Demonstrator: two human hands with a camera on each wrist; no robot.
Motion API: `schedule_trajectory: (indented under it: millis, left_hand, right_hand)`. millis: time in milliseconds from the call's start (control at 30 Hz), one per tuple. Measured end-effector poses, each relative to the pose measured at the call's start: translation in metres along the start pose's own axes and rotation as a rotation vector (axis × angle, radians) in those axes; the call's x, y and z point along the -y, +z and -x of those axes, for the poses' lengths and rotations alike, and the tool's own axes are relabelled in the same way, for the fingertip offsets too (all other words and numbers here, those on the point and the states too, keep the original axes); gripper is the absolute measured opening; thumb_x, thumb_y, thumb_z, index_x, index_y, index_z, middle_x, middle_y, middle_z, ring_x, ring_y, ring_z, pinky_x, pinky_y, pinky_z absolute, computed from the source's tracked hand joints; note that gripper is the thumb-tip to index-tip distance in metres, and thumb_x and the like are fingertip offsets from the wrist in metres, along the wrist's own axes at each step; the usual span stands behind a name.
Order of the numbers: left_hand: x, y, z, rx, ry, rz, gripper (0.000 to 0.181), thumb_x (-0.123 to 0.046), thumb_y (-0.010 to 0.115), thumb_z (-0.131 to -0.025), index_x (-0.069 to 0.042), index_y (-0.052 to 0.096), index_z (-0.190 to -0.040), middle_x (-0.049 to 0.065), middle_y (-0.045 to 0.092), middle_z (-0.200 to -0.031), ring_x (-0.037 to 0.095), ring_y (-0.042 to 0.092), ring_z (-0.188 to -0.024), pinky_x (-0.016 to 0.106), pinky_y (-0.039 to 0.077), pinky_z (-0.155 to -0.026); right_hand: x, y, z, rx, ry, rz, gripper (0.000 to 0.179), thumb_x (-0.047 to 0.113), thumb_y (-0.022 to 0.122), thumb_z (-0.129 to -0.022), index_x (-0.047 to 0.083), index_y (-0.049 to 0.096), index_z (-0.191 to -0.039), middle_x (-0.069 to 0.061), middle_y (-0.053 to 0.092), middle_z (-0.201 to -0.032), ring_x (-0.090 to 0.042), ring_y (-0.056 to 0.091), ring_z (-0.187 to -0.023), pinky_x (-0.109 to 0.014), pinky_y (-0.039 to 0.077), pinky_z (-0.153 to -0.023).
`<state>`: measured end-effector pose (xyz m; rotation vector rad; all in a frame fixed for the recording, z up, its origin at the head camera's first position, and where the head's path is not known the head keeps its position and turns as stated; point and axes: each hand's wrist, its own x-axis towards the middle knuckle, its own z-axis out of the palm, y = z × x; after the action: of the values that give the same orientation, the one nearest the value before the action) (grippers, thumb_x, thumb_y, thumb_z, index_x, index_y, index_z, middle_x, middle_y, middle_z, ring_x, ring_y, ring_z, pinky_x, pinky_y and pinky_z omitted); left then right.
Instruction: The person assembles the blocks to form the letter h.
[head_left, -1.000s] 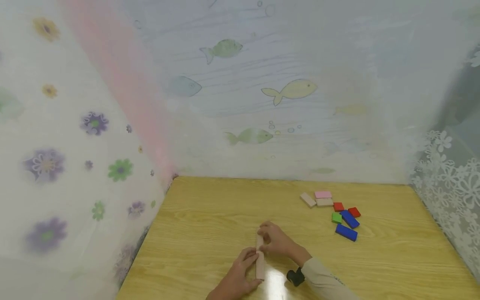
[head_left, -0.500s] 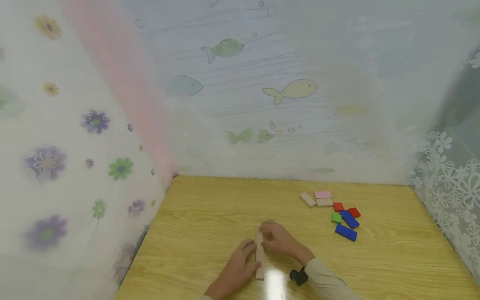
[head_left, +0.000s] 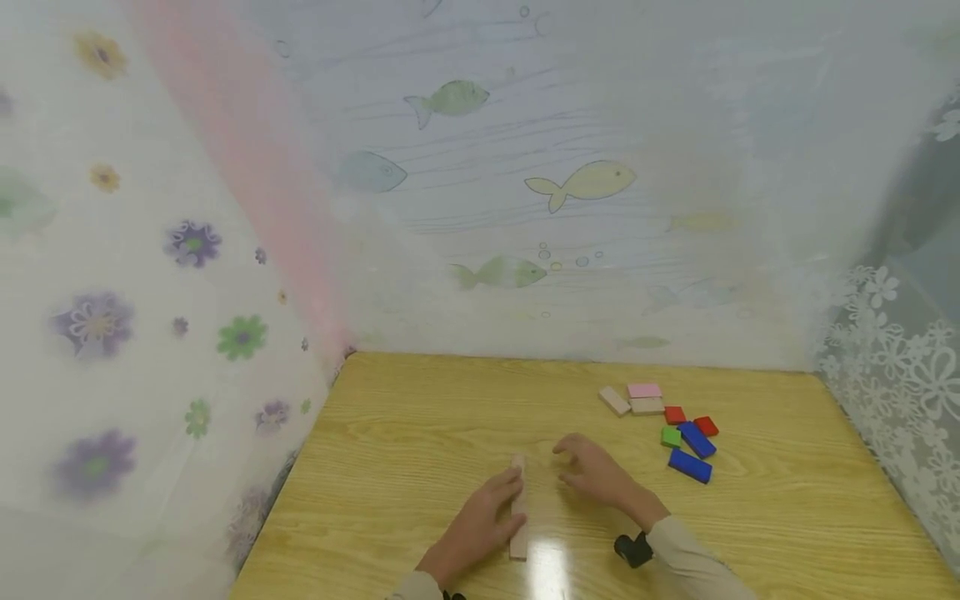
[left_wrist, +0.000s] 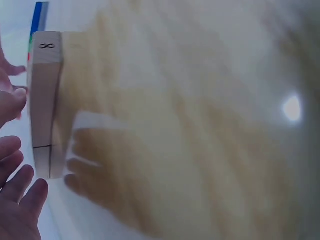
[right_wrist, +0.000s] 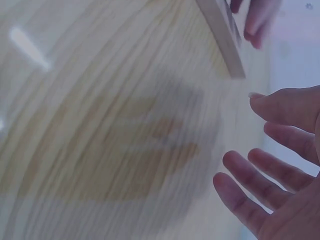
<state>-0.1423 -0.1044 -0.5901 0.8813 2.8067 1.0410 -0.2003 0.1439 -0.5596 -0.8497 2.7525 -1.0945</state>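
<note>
Two plain wooden blocks stand end to end as one narrow strip on the table; the near block (head_left: 517, 546) and the far block (head_left: 518, 460) both show. A dark, 8-shaped mark is on the end of the near block (left_wrist: 45, 100) in the left wrist view, and a thin seam separates it from the other block (left_wrist: 42, 162). My left hand (head_left: 480, 525) lies along the strip's left side, its loosely extended fingers overlapping the strip in the head view. My right hand (head_left: 600, 479) hovers to the right, apart from the strip, fingers spread and holding nothing.
At the back right lie two blue blocks (head_left: 690, 466), a green block (head_left: 671, 437), two red blocks (head_left: 675, 414), a pink block (head_left: 644, 391) and two plain wooden blocks (head_left: 614, 401). A fish-patterned curtain (head_left: 495, 317) borders the wooden table (head_left: 405, 417) behind.
My right hand has let go of the far block and moved right, away from the strip. My left hand has shifted slightly forward along it. The two blocks now line up more evenly.
</note>
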Motion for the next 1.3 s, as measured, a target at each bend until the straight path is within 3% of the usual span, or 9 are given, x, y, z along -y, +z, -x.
schedule_trajectory:
  millis: [367, 633, 967, 1300]
  left_hand:
    - [0.007, 0.004, 0.001, 0.031, 0.058, -0.051, 0.051, -0.034, 0.055, -0.097, -0.001, 0.049, -0.135, 0.008, 0.036, -0.149, 0.024, 0.031, -0.138, 0.043, 0.036, -0.106]
    - [0.005, 0.002, 0.001, 0.047, 0.053, -0.056, 0.052, -0.034, 0.055, -0.097, -0.002, 0.047, -0.137, 0.008, 0.035, -0.149, 0.025, 0.031, -0.138, 0.043, 0.035, -0.107]
    - [0.006, 0.003, 0.000, 0.057, 0.086, -0.081, 0.052, -0.033, 0.053, -0.098, 0.000, 0.047, -0.137, 0.011, 0.035, -0.149, 0.028, 0.034, -0.136, 0.042, 0.038, -0.105]
    - [0.005, 0.003, 0.000, 0.038, 0.085, -0.066, 0.051, -0.032, 0.054, -0.098, 0.001, 0.048, -0.136, 0.012, 0.036, -0.148, 0.029, 0.035, -0.135, 0.043, 0.037, -0.105]
  right_hand:
    - [-0.019, -0.043, 0.025, -0.052, 0.146, 0.030, 0.031, 0.004, 0.068, -0.084, -0.003, 0.061, -0.113, -0.016, 0.057, -0.115, -0.031, 0.059, -0.091, -0.041, 0.053, -0.074]
    - [-0.030, -0.065, 0.040, -0.081, 0.237, 0.014, 0.033, 0.007, 0.065, -0.088, -0.002, 0.057, -0.118, -0.017, 0.055, -0.118, -0.036, 0.057, -0.099, -0.044, 0.054, -0.076]
    - [-0.043, -0.082, 0.045, -0.184, 0.180, 0.097, 0.032, 0.004, 0.068, -0.084, -0.005, 0.060, -0.114, -0.023, 0.056, -0.116, -0.040, 0.058, -0.096, -0.048, 0.054, -0.072]
    - [-0.051, -0.090, 0.038, -0.193, 0.160, 0.095, 0.034, 0.003, 0.069, -0.084, -0.006, 0.059, -0.115, -0.024, 0.056, -0.115, -0.044, 0.056, -0.097, -0.050, 0.053, -0.073]
